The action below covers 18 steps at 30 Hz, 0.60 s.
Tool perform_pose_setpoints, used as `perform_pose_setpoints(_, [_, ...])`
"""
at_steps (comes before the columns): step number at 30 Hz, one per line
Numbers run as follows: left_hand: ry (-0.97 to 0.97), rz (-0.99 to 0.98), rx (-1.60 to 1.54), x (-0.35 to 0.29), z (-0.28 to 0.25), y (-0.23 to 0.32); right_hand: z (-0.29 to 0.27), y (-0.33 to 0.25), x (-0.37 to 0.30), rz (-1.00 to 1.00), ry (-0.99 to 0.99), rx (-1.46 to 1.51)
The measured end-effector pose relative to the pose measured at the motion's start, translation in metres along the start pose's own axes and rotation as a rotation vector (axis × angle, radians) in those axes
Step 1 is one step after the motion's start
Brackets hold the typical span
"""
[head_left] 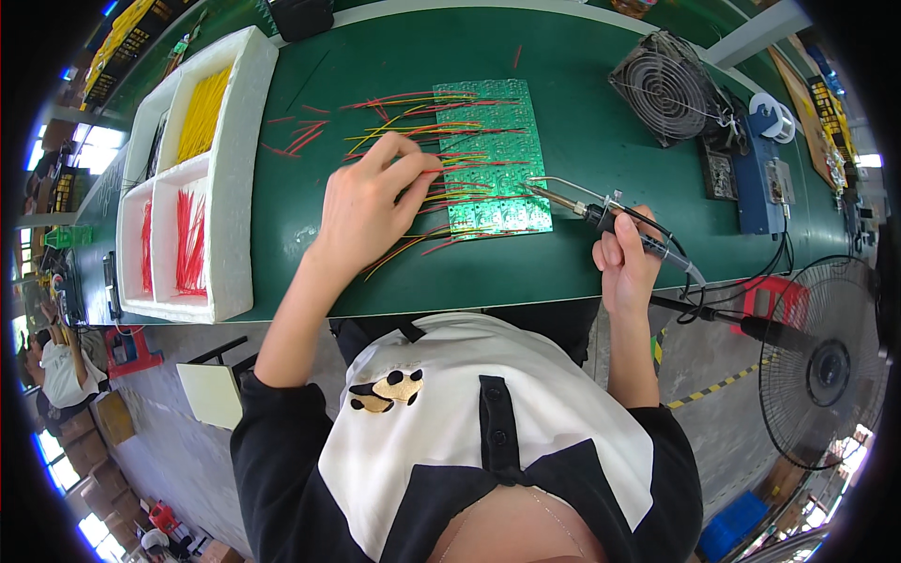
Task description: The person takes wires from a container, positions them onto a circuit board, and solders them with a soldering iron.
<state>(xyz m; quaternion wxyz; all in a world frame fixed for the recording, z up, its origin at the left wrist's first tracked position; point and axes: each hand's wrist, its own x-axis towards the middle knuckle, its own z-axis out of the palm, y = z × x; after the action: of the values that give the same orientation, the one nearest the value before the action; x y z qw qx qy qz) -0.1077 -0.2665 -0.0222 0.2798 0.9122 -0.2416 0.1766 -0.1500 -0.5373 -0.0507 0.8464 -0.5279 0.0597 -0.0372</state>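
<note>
A green circuit board panel (537,141) lies on the bench in front of me, with red, yellow and dark wires running off its left side. My left hand (371,197) is at the panel's left edge, thumb and forefinger pinched on a thin red wire (488,164) whose other end reaches over the board. In my right hand (627,258) is a soldering iron (598,216), gripped from the right like a pen. A thin curved metal tube (572,182) is fixed to the iron and bends toward its tip. That tip is at the board's right part; exact contact is too small to tell.
A white foam box (242,169) with compartments of yellow, red and dark wires stands at left. Loose red wire pieces (305,139) lie beside it. At right are a small square fan (662,89), a blue soldering unit (758,178), trailing cables and a floor fan (826,371).
</note>
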Motion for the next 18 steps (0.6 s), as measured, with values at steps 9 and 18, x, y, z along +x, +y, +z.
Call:
perform_pose_setpoints(9, [-0.160, 0.047, 0.021, 0.000, 0.007, -0.007, 0.015, 0.005, 0.007, 0.023, 0.034, 0.015])
perform_pose_setpoints(18, [-0.138, 0.172, 0.211, 0.001, 0.012, -0.002, 0.013, 0.008, 0.007, -0.017, 0.074, -0.002])
